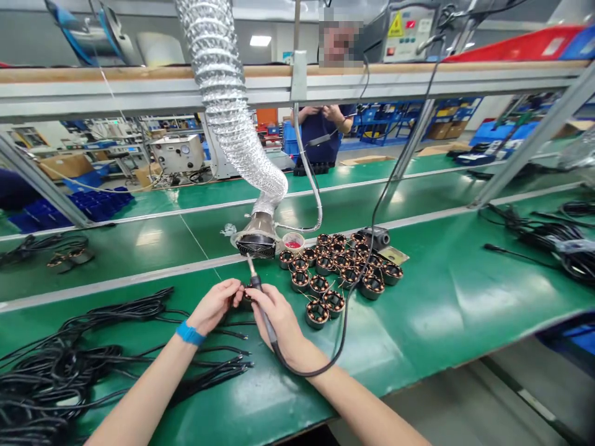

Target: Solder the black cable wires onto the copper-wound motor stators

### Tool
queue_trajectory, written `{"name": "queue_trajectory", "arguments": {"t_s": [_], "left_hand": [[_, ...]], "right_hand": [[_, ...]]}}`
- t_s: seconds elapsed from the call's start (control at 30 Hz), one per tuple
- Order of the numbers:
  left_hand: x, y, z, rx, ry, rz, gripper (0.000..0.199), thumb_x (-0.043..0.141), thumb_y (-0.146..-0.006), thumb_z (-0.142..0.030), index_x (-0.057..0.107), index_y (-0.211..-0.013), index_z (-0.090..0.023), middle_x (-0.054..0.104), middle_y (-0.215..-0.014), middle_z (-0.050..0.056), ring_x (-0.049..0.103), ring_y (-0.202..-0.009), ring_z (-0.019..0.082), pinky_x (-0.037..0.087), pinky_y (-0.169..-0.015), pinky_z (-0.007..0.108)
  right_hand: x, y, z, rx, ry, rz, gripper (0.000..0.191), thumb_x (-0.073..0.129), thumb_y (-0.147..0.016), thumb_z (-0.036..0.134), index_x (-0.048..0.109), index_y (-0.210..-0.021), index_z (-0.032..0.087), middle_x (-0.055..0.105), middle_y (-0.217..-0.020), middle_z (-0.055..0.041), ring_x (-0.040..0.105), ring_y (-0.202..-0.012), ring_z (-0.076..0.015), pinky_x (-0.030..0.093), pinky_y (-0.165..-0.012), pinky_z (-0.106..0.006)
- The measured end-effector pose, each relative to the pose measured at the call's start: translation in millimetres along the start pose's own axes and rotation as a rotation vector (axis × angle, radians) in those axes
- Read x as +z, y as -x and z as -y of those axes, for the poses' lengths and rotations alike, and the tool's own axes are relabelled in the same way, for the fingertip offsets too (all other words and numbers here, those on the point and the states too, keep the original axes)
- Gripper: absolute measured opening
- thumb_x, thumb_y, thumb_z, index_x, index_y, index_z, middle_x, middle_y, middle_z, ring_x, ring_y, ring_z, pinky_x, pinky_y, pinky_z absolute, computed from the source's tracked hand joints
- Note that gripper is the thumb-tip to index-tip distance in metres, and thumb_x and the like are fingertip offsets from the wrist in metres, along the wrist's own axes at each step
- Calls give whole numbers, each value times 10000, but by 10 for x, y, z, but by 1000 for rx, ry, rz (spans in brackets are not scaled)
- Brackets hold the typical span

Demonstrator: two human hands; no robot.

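My right hand (275, 313) is closed around a soldering iron (256, 283), whose metal tip points up and away toward the fume extractor's intake. Close beside it, my left hand (222, 301), with a blue wristband (190, 334), pinches at a dark motor stator (247, 298). Fingers of both hands hide most of this stator. Several more motor stators (325, 265) with copper windings are grouped on the green bench to the right of my hands. At my left forearm lie black cables (235, 367), their stripped ends pointing toward my hands.
A silver flexible duct (227, 105) hangs down to the extractor hood (258, 238). Beside it stands a small cup (293, 242) with red contents. The iron's black cord (346, 303) loops over the stators. More cables (558, 238) lie at right. A person (325, 133) stands across the bench.
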State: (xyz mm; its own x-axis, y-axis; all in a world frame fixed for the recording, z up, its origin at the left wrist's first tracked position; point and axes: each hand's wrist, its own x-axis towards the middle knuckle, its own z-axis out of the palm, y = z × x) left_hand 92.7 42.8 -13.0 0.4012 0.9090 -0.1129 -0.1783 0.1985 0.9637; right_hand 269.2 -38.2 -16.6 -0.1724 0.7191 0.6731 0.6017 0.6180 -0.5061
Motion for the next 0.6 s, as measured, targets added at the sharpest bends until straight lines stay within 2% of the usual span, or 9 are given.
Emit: {"name": "queue_trajectory", "arguments": {"t_s": [0.1, 0.2, 0.37, 0.5, 0.6], "left_hand": [[-161, -202, -129, -21, -19, -87, 245, 733, -784, -321, 613, -732, -114, 572, -626, 7, 501, -556, 91, 395, -524, 198], [-362, -399, -239, -8, -19, -223, 184, 685, -822, -258, 616, -740, -108, 590, -622, 18, 530, -543, 89, 422, -524, 195], [-595, -534, -363, 45, -47, -438, 164, 685, -823, -234, 620, -749, -103, 621, -619, 34, 561, -515, 92, 458, -534, 209], [-570, -388, -446, 133, -110, -626, 185, 631, -867, -298, 648, -876, -114, 636, -634, 19, 539, -476, 87, 400, -475, 193], [-379, -169, -451, 367, -282, -726, 298, 528, -925, -404, 671, -1029, -164, 525, -516, -47, 457, -435, 82, 338, -458, 190]], "right_hand": [[-293, 209, -18, -35, 229, -92, 474, 468, -899, 51, 525, -1327, 247, 579, -1191, -115, 579, -1076, -236, 518, -915, -386], [-528, 482, -154, -24, 363, -113, 500, 482, -899, 54, 498, -1364, 238, 580, -1187, -127, 568, -1087, -257, 508, -926, -432], [-660, 798, -443, 8, 515, -75, 495, 482, -914, 93, 471, -1392, 219, 562, -1196, -157, 549, -1081, -300, 499, -907, -508], [-603, 908, -519, 75, 445, -21, 509, 427, -920, 73, 455, -1402, 233, 533, -1232, -159, 530, -1095, -298, 508, -879, -490], [-528, 899, -446, 123, 311, 4, 500, 410, -929, 76, 453, -1394, 254, 505, -1251, -148, 534, -1112, -274, 507, -896, -448]]}}
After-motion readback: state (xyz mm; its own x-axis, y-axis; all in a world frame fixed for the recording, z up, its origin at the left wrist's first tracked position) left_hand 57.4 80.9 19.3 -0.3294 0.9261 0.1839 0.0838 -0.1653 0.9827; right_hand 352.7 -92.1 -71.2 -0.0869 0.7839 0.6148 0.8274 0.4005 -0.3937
